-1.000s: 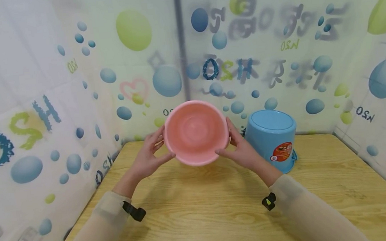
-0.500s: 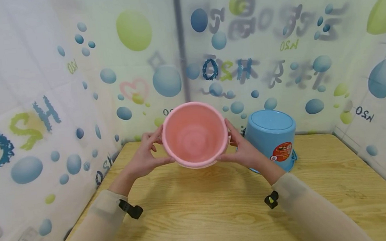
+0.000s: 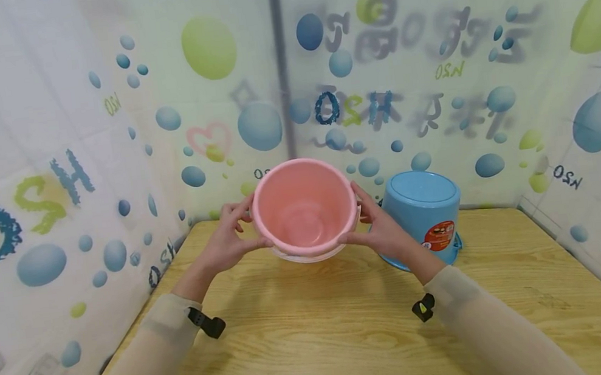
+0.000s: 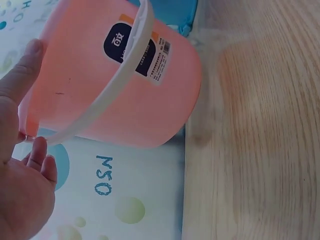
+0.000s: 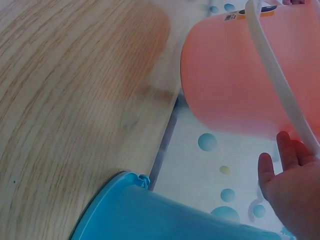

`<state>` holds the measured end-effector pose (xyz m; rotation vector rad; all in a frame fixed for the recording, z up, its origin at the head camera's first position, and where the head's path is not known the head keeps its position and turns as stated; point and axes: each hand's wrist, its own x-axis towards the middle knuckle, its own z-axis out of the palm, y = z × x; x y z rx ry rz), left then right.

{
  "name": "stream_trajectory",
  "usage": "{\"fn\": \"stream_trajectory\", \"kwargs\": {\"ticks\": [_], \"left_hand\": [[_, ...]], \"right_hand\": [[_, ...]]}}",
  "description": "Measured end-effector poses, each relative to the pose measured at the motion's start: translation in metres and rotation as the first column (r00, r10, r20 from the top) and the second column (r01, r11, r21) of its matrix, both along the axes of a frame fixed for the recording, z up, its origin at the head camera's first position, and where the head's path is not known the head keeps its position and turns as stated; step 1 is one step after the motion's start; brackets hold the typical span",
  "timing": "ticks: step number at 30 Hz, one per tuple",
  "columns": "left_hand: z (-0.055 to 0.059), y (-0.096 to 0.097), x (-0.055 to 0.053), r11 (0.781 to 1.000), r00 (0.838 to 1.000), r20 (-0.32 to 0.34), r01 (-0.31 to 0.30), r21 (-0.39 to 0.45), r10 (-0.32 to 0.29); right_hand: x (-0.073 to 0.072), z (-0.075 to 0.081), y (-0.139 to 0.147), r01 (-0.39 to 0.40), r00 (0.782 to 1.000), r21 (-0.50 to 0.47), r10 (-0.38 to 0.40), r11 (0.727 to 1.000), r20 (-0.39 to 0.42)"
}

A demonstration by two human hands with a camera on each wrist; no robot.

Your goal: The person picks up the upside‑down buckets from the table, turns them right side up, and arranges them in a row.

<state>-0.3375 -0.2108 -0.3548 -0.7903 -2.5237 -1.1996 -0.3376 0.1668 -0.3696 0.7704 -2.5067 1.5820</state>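
Two hands carry the round pink plastic bucket (image 3: 304,206) off the light wooden table (image 3: 348,329), its open mouth tilted toward you. Empty and thin-walled, it should feel light, fairly stiff and a little slick, so grip at the rolled rim or the white bail handle (image 4: 107,97) hanging loose around it. Your left hand (image 3: 226,241) and right hand (image 3: 382,231) press its opposite sides, fingers spread and gently curved against the wall. An upturned blue plastic bucket (image 3: 423,214) stands just beside your right hand.
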Motion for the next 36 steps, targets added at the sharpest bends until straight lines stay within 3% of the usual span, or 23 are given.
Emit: {"fn": "stream_trajectory", "kwargs": {"ticks": [7,10,15,18,26,36], "left_hand": [[0.000,0.001,-0.007,0.999,0.998,0.061,0.008,0.049,-0.011],[0.000,0.003,-0.010,0.990,0.992,0.096,0.063,0.124,-0.075],[-0.002,0.005,-0.014,0.963,0.967,0.185,0.129,0.236,-0.175],[-0.003,0.006,-0.014,0.965,0.964,0.216,0.105,0.239,-0.158],[-0.005,0.005,-0.016,0.975,0.973,0.199,0.072,0.212,-0.115],[-0.011,0.006,-0.019,0.980,0.971,0.234,0.009,0.197,-0.056]], "right_hand": [[-0.006,0.000,0.001,-0.066,0.997,-0.102,0.068,0.993,0.022],[-0.007,0.002,0.000,-0.090,0.993,-0.164,0.102,0.982,0.065],[-0.006,0.005,0.000,-0.080,0.990,-0.185,0.100,0.979,0.098],[-0.006,0.006,-0.002,-0.074,0.990,-0.178,0.094,0.981,0.107],[-0.013,0.003,-0.008,-0.054,0.991,-0.161,0.073,0.986,0.116],[-0.022,-0.006,-0.015,-0.023,0.989,-0.155,0.045,0.988,0.144]]}}
